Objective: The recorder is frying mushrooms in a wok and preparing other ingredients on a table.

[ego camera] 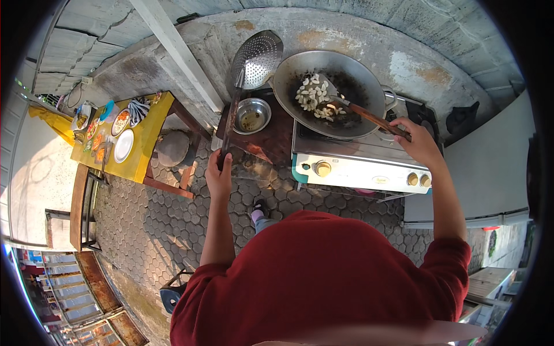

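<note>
My right hand (pixel 416 142) grips the wooden handle of a metal spatula (pixel 365 114), whose blade rests among pale chopped pieces of food (pixel 312 94) in a large wok (pixel 368 78). The wok sits on a gas stove (pixel 363 168) with yellowish knobs along its front. My left hand (pixel 219 171) is closed around the long handle of a perforated metal skimmer (pixel 259 58). The skimmer's head is raised left of the wok, above a steel bowl (pixel 252 116) holding a little liquid. Its handle passes in front of the bowl's left edge.
A dark wooden stand (pixel 277 140) supports the bowl. At left, a yellow-covered table (pixel 145 142) carries a white plate (pixel 124 146) and several food dishes. A round stool (pixel 172 148) stands beside it. A concrete wall (pixel 346 26) rises behind the stove; a white cabinet-like appliance (pixel 480 173) is at right.
</note>
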Tool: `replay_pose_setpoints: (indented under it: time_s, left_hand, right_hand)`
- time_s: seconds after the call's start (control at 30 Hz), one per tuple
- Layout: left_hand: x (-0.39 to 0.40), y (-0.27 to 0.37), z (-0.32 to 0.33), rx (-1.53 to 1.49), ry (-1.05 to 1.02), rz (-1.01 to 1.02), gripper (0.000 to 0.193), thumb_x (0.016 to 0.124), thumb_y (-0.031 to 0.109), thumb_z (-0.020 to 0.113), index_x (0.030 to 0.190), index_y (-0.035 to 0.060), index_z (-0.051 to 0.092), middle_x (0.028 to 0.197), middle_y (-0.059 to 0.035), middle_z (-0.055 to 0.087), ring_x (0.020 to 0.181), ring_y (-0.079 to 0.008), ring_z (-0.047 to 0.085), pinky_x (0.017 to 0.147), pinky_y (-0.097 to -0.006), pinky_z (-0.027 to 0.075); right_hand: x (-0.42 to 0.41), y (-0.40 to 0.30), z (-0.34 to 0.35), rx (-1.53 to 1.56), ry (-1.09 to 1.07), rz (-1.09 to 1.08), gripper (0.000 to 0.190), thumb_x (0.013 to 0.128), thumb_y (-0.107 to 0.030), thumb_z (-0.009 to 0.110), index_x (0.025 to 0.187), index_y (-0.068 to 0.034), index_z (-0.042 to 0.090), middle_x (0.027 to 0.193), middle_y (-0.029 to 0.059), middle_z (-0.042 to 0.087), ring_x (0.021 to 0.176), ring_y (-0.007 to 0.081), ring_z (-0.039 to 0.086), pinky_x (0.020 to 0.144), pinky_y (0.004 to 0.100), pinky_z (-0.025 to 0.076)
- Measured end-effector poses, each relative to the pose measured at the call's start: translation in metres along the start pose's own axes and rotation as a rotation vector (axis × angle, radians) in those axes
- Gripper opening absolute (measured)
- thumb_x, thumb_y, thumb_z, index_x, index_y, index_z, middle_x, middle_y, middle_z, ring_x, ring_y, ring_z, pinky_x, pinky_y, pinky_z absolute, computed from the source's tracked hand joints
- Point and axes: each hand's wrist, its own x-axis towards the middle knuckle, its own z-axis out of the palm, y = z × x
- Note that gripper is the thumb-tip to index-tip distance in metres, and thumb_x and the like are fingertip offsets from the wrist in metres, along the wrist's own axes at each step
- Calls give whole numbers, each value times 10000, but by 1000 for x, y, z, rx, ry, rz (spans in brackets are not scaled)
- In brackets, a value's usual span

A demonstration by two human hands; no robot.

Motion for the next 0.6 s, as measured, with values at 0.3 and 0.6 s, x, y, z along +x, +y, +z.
replay_pose_setpoints:
  time_s: [0.3, 0.6]
  left_hand:
    - [0, 0, 0, 18, -17, -8, 374, 946, 266, 631, 1172, -26, 572, 878, -66, 654, 761, -119, 587, 695, -258, 460]
    - [-2, -6, 2, -10, 7, 4, 371, 944, 264, 632, 1172, -23, 575, 886, -68, 655, 773, -122, 592, 712, -256, 464]
  right_hand:
    - [0, 14, -14, -403, 229, -127, 340, 834, -108, 665, 1158, -190, 602, 922, 106, 674, 812, 339, 660, 722, 416, 515]
    - [-2, 26, -10, -512, 140, 89, 300, 855, -123, 647, 1147, -183, 612, 989, 115, 682, 841, 342, 661, 759, 430, 515]
